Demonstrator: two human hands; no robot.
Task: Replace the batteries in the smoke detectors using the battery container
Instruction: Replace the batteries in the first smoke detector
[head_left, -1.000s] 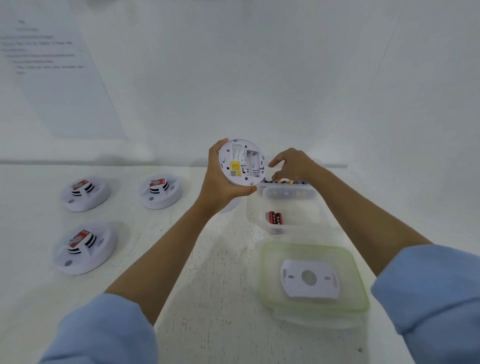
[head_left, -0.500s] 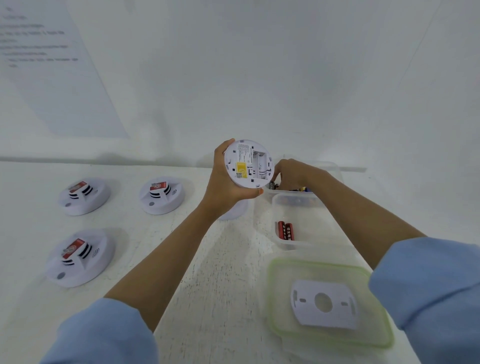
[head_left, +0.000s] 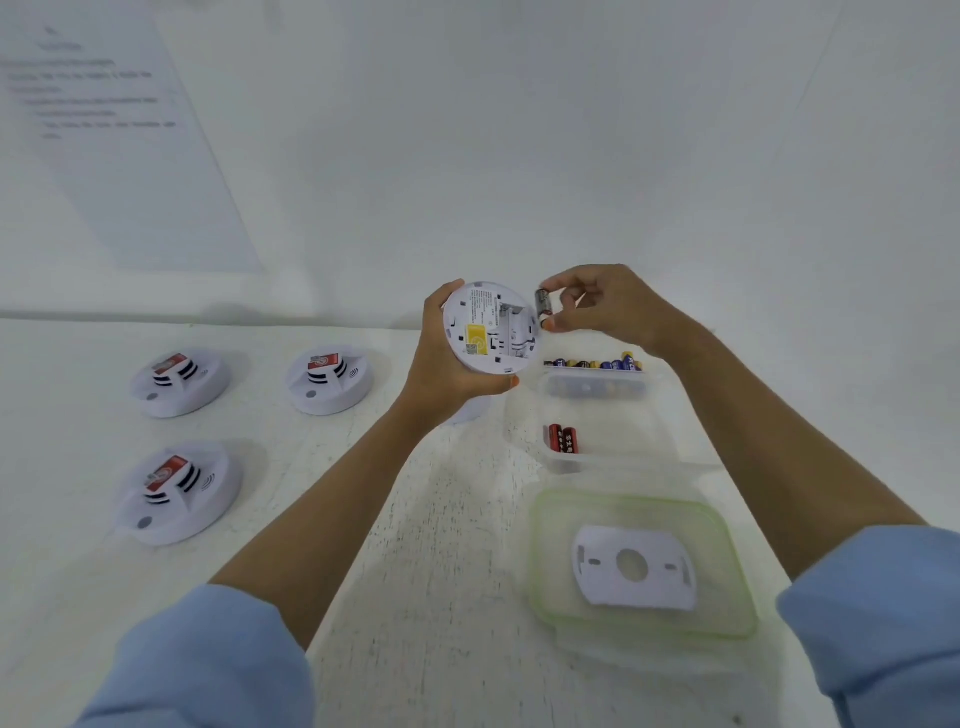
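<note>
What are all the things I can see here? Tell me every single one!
held smoke detector: one, white, back showing, in the left hand
table smoke detectors: three, white with red labels, on the table's left side
grey battery: one, pinched beside the held smoke detector
blue and yellow batteries: a row, number unclear, in the far clear tub
red batteries: two, in the near clear tub
lid: one, clear with green rim, nearest the person
mounting plate: one, white, on the lid
paper sheet: one, white, on the wall
table: one, white
left hand: grips the held smoke detector
right hand: fingers pinch the grey battery
sleeves: two, light blue
</note>
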